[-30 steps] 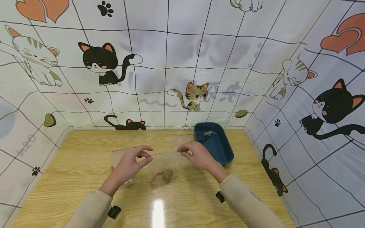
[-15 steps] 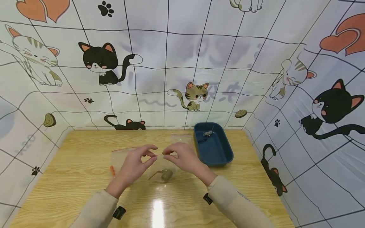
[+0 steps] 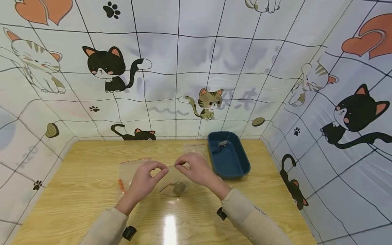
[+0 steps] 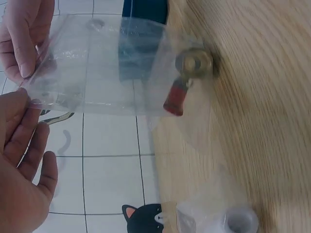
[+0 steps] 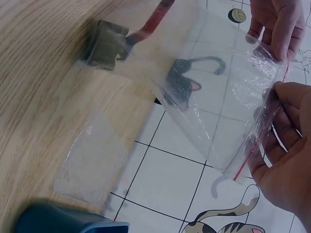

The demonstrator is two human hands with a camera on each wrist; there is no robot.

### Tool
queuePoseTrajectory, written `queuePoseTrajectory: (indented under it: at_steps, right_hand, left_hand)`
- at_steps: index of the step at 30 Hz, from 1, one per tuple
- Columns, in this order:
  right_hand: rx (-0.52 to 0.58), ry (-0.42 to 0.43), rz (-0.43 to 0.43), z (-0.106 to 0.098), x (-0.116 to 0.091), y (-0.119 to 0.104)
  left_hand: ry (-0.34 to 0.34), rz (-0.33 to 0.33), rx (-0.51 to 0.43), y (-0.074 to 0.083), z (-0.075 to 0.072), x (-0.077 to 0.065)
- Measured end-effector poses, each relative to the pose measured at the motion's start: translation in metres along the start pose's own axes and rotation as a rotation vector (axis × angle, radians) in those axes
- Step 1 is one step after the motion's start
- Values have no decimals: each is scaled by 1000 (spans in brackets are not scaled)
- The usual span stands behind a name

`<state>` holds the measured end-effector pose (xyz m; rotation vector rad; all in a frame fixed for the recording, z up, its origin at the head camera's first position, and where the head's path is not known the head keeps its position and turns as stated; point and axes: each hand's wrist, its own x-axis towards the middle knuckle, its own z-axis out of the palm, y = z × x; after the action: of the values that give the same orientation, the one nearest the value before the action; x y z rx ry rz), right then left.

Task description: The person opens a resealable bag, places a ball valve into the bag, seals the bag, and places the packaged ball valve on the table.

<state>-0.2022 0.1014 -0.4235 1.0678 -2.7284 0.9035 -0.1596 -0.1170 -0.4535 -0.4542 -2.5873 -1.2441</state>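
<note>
A clear zip bag [image 5: 218,97] with a red line along its mouth hangs from both hands. Inside, at its bottom, lies a brass valve [image 4: 194,62] with a red lever [image 5: 151,22], close to or on the tabletop. My left hand [image 3: 144,178] pinches the bag's top edge between thumb and fingers. A short way along that same edge, my right hand [image 3: 194,168] pinches it too, thumb and forefinger nearly meeting the left fingertips. In the right wrist view the right fingers [image 5: 274,131] curl against the mouth of the bag.
Left of the hands lies another clear bag [image 3: 131,165] with an orange piece [image 3: 121,185] and a white ring-shaped piece [image 4: 240,221]. A flat clear bag [image 5: 92,162] lies behind the right hand. Beside it stands a blue bin [image 3: 246,163] holding a small metallic object [image 3: 222,143].
My right hand has slid left along the bag's top edge, from its right end to near the left hand. In the last half second both hands have hardly moved.
</note>
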Motion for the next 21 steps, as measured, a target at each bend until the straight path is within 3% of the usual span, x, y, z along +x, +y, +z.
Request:
queuePoseTrajectory:
  at_steps: [3, 9, 21]
  right_hand:
    - [18, 7, -9, -2, 1, -1]
    - [39, -11, -39, -7, 3, -4]
    - [-57, -20, 5, -8, 3, -9]
  left_hand:
    - [37, -31, -65, 4, 1, 0]
    - [93, -6, -85, 16, 4, 3]
    - [83, -16, -72, 21, 7, 4]
